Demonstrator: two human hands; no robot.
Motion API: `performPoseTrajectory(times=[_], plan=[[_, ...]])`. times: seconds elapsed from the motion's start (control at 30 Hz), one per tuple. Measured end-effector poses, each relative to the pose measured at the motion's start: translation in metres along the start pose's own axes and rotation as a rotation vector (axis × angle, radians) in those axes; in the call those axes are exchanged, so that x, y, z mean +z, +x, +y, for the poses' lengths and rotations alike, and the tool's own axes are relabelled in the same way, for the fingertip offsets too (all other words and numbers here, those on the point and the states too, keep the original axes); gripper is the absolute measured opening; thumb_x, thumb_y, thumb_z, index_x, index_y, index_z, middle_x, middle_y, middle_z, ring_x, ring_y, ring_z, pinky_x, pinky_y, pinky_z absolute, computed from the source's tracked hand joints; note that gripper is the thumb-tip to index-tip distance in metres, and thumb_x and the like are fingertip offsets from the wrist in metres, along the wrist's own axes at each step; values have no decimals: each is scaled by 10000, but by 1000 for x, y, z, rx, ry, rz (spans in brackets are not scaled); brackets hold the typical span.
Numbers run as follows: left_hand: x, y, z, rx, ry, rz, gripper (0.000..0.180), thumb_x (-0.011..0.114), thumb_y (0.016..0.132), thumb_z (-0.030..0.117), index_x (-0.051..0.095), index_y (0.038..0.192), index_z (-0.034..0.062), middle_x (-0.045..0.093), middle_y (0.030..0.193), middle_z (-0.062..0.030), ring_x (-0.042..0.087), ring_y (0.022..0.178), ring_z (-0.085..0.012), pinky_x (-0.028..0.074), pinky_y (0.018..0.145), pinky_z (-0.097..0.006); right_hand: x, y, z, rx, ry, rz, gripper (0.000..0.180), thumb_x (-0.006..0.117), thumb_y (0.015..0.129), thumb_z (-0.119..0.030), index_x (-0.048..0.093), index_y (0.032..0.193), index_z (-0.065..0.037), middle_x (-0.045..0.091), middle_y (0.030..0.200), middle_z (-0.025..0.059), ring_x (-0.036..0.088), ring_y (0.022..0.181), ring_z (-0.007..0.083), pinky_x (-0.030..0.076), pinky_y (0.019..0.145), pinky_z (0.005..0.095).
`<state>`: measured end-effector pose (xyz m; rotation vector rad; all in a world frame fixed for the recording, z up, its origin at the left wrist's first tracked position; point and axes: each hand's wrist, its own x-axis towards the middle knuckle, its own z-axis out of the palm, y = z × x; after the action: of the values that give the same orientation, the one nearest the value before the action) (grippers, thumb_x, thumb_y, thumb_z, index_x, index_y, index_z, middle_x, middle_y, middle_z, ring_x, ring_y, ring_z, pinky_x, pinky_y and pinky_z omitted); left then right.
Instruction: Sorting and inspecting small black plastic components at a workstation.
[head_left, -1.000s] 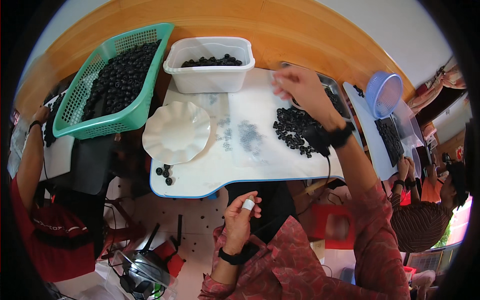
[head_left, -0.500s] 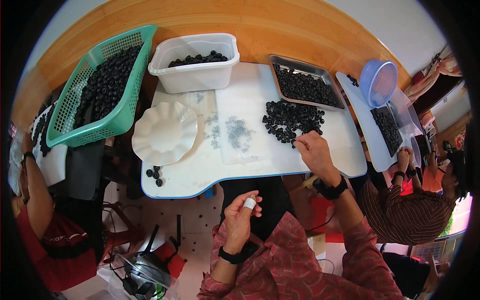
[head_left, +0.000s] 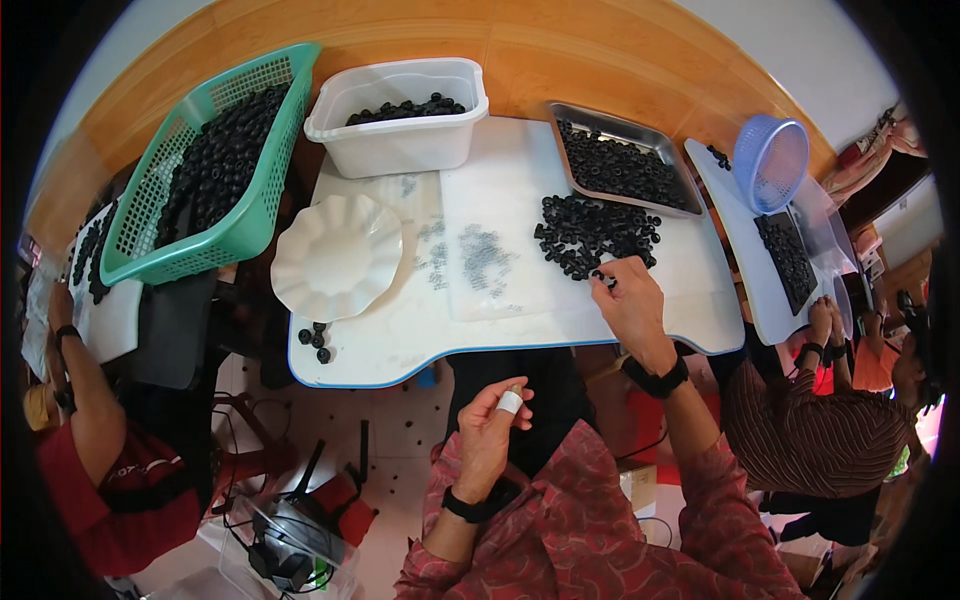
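Note:
My right hand [head_left: 632, 305] reaches over the white table, its thumb and fingers pinched on a small black ring-like part [head_left: 601, 277]. That part is at the near edge of a loose pile of similar black parts [head_left: 590, 236]. In front of my body, below the table's edge, my left hand [head_left: 488, 425] is closed with the thumb against the fingers; a white wrap [head_left: 510, 401] covers part of the thumb. Whatever it may hold is hidden. Many tiny clear pieces [head_left: 485, 258] lie scattered left of the pile.
A metal tray [head_left: 690, 203], a white tub [head_left: 400, 143] and a green basket [head_left: 215, 245] hold black parts. A scalloped white plate [head_left: 340, 258] sits at the left, with several black parts [head_left: 318, 342] near it. Co-workers [head_left: 800, 430] sit on either side.
The view has shifted slightly, so the table and bins appear a little higher and further right. My right hand stays at the pile's near edge, fingers pinched; my left hand keeps its closed pose.

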<state>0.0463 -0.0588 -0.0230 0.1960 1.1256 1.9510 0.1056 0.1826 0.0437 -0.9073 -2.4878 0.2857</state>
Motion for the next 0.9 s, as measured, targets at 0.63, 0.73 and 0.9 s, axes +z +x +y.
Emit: performPoseTrajectory(times=[0.63,0.73,0.9], plan=[[8,2,0,97,30,-62,245,582,964,9,653,1196,-26,665,1035,-68,639,830,-103,552,720,-231,-14,-91,-65,-145,580,-392,477,710,814,-16,481,1231,17,675,908,185,708,775,303,563,651,360],[3,2,-3,92,10,-42,240,578,952,-21,657,1179,-31,669,1028,-69,643,846,-103,555,705,-231,-11,-93,-72,-313,417,-344,553,695,805,-7,465,1308,15,675,935,181,684,839,355,561,694,404],[-2,4,-2,69,17,28,227,553,957,-28,661,1156,-36,677,1021,-75,644,831,-107,557,699,-238,-13,-88,-83,-334,459,-332,461,669,825,5,520,1261,9,668,925,180,680,805,348,554,678,405]])
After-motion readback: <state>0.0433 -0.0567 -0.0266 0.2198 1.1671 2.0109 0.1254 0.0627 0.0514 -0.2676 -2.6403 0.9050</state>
